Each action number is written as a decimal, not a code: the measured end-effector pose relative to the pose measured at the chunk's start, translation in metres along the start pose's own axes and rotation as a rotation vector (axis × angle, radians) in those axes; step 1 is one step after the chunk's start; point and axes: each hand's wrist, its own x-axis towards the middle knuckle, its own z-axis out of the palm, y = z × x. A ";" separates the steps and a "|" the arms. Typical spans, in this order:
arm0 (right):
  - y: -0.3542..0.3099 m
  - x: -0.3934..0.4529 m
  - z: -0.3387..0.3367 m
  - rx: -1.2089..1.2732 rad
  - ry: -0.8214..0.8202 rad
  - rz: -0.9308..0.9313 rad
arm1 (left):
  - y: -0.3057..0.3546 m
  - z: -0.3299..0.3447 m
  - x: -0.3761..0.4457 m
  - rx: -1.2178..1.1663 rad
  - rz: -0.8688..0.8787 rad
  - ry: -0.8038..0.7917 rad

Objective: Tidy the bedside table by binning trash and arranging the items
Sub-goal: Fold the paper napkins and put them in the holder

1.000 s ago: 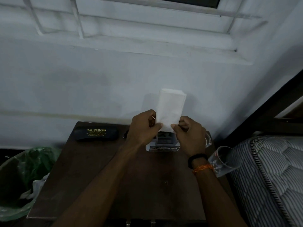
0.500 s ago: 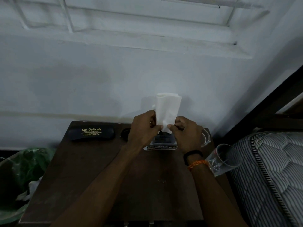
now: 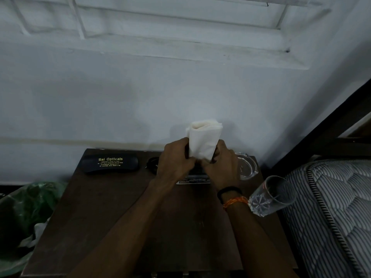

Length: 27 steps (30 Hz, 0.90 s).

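Grip: left hand (image 3: 176, 159) and right hand (image 3: 220, 163) both pinch the base of the folded tissue (image 3: 204, 140), long axis upright, above the table (image 3: 112, 207)'s back edge; bin (image 3: 30, 205) lies off table's left side, so left hand is nearer.

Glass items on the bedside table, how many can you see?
2. A clear tumbler stands at the table's right edge beside the mattress; a glass ashtray-like dish sits at the back right, just beyond the right hand. The hands may hide others.
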 end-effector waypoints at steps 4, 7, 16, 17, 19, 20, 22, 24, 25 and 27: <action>0.002 0.003 0.005 -0.104 0.053 0.020 | -0.003 -0.002 0.002 0.004 0.020 -0.018; 0.001 0.003 0.008 -0.157 0.083 0.004 | -0.005 -0.003 0.003 0.011 0.025 -0.022; 0.004 0.016 -0.025 0.026 -0.056 -0.025 | -0.005 -0.011 0.010 0.011 0.026 -0.002; 0.004 0.015 -0.026 0.026 -0.056 -0.034 | -0.006 -0.011 0.011 0.011 0.022 -0.004; 0.004 0.014 -0.024 0.043 -0.051 -0.028 | -0.005 -0.011 0.010 0.020 0.028 -0.028; 0.004 0.014 -0.023 0.039 -0.042 -0.031 | -0.004 -0.011 0.009 0.019 0.032 -0.039; 0.005 0.014 -0.020 0.001 -0.022 -0.063 | -0.002 -0.011 0.008 -0.008 0.043 -0.046; 0.003 0.014 -0.019 -0.011 0.000 -0.087 | 0.000 -0.011 0.006 -0.046 0.040 -0.046; 0.003 0.013 -0.019 -0.004 0.008 -0.092 | 0.001 -0.011 0.006 -0.064 0.030 -0.049; 0.001 0.013 -0.018 0.020 0.018 -0.087 | 0.002 -0.010 0.006 -0.093 0.012 -0.063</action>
